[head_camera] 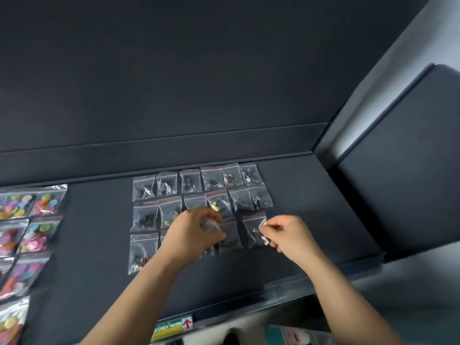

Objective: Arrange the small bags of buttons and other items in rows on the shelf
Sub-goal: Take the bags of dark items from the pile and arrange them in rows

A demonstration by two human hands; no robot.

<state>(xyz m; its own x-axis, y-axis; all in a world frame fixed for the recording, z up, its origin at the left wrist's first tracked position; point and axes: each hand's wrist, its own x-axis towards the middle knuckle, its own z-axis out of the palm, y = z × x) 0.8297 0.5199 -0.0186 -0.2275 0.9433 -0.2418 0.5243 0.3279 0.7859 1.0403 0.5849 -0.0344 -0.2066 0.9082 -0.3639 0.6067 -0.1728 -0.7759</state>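
Small clear zip bags of dark buttons lie in rows on the dark shelf. The back two rows are full; the front row has a bag at the left. My left hand hovers over the middle of the front row, its fingers curled round a bunch of small bags. My right hand pinches the right edge of one bag lying at the right end of the front row.
Bigger bags of bright coloured buttons cover the shelf's left end. A grey upright panel closes the shelf on the right. A yellow and green label sticks to the shelf's front edge.
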